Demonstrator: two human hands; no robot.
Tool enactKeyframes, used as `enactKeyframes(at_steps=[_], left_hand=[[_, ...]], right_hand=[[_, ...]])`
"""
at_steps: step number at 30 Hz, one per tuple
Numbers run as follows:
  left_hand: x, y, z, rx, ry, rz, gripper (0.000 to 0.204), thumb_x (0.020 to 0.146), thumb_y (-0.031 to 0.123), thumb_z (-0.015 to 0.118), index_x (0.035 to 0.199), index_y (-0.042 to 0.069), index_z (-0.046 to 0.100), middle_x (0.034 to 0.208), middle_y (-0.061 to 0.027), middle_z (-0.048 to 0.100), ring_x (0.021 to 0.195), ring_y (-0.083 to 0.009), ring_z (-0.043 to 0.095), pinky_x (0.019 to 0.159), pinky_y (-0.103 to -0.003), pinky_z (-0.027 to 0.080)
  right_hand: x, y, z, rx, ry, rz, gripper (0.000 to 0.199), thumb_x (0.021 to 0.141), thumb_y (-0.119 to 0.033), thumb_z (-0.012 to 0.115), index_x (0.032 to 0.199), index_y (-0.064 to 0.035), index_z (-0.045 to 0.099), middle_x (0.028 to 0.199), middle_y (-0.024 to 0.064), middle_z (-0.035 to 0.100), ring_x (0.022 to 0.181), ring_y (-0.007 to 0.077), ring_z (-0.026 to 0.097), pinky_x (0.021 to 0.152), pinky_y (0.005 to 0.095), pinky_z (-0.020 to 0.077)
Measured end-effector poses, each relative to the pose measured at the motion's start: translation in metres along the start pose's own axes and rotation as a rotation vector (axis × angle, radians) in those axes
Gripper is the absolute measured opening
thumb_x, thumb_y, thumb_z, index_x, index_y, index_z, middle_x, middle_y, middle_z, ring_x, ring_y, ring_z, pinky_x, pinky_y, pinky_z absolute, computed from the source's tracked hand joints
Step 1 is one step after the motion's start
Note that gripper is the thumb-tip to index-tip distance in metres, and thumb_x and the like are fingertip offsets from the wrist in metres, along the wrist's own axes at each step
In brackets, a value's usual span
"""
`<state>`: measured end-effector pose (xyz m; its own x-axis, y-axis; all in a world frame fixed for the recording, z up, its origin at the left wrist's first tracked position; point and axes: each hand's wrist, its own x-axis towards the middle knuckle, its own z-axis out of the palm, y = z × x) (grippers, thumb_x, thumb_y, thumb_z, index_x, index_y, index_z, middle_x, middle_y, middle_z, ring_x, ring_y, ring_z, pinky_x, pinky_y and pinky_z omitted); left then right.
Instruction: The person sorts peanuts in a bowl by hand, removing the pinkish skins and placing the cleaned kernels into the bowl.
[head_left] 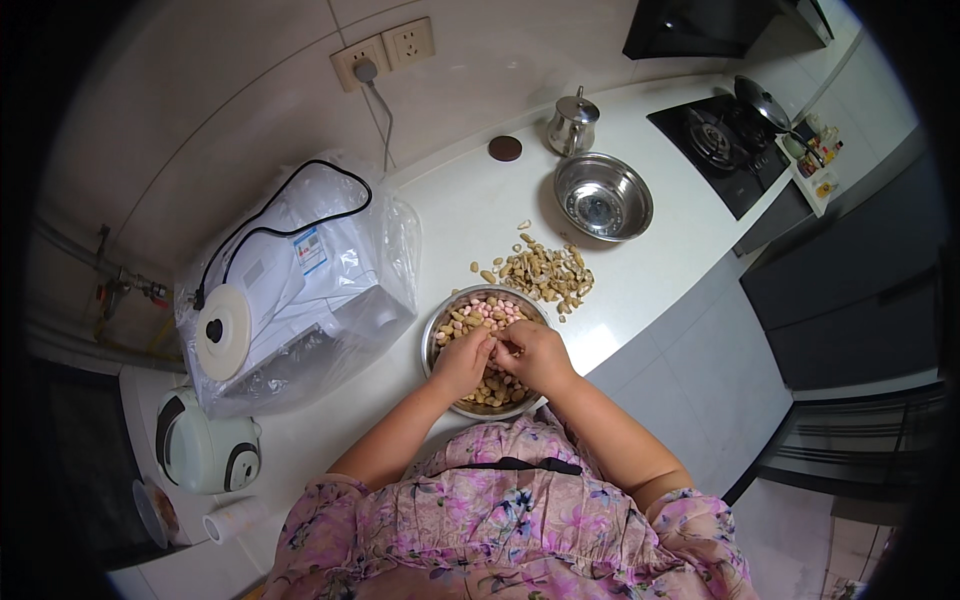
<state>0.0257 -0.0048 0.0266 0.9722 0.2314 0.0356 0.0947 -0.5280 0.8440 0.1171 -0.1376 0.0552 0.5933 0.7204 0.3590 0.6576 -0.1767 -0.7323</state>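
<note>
Here's the smooth white table (450, 215), and at its near edge sits a round steel bowl (428, 345), rim gleaming! Just beyond, a loose heap of rough, tan, broken shells (550, 272). Over the bowl, left hand (462, 362) and right hand (540, 358) meet, backs up, forearms angling inward, fingers bent, tips bunched together; what they pinch is hidden. Beneath, inside the bowl: smooth pink kernels (487, 306) among bumpy tan peanuts (492, 394).
</note>
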Motion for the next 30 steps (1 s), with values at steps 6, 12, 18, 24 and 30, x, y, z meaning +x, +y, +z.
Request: enactKeyframes(at_steps=[6,12,18,24,30], left_hand=[[0.001,-0.008,0.004,-0.173,0.012,0.061,0.023,0.093,0.022,0.037,0.097,0.002,0.047,0.075,-0.0171,0.053,0.073,-0.0342,0.054,0.06,-0.039,0.042],[0.002,-0.012,0.003,-0.648,-0.044,-0.066,0.029,0.097,0.025,0.03,0.096,0.001,0.046,0.066,-0.0024,0.042,0.063,-0.0115,0.043,0.057,-0.024,0.036],[0.004,-0.012,0.004,-0.87,-0.069,-0.235,0.032,0.098,0.027,0.026,0.095,0.003,0.046,0.062,0.0005,0.039,0.055,-0.0072,0.035,0.053,-0.02,0.031],[0.003,-0.015,0.003,-0.86,-0.057,-0.228,0.033,0.097,0.029,0.027,0.098,0.003,0.048,0.063,0.0011,0.04,0.056,-0.007,0.036,0.052,-0.019,0.031],[0.005,0.002,0.002,-1.022,-0.054,-0.363,0.028,0.097,0.027,0.032,0.102,0.005,0.048,0.071,0.0028,0.043,0.061,-0.0058,0.038,0.053,-0.018,0.031]], right_hand=[[0.001,-0.003,-0.001,0.093,0.051,0.096,0.009,0.068,-0.007,0.064,0.076,-0.0021,0.064,0.069,0.0131,0.061,0.06,0.0234,0.061,0.056,0.0305,0.0491],[-0.003,0.045,-0.008,0.442,0.139,0.556,0.015,0.079,-0.007,0.06,0.09,0.0033,0.063,0.071,0.0056,0.063,0.063,0.0098,0.057,0.059,0.0216,0.0466],[0.007,0.122,-0.01,0.281,0.194,0.515,0.031,0.08,0.0,0.054,0.111,0.0011,0.056,0.105,0.0103,0.06,0.076,0.0131,0.059,0.064,0.022,0.0482],[0.019,0.057,-0.012,0.346,-0.01,0.246,0.037,0.072,-0.011,0.07,0.107,-0.0086,0.06,0.112,0.0104,0.052,0.103,0.0214,0.052,0.083,0.0301,0.0476],[0.018,0.014,-0.004,0.222,-0.041,-0.065,0.032,0.066,-0.013,0.073,0.096,-0.0068,0.065,0.098,0.0094,0.059,0.092,0.0254,0.056,0.081,0.0333,0.0451]])
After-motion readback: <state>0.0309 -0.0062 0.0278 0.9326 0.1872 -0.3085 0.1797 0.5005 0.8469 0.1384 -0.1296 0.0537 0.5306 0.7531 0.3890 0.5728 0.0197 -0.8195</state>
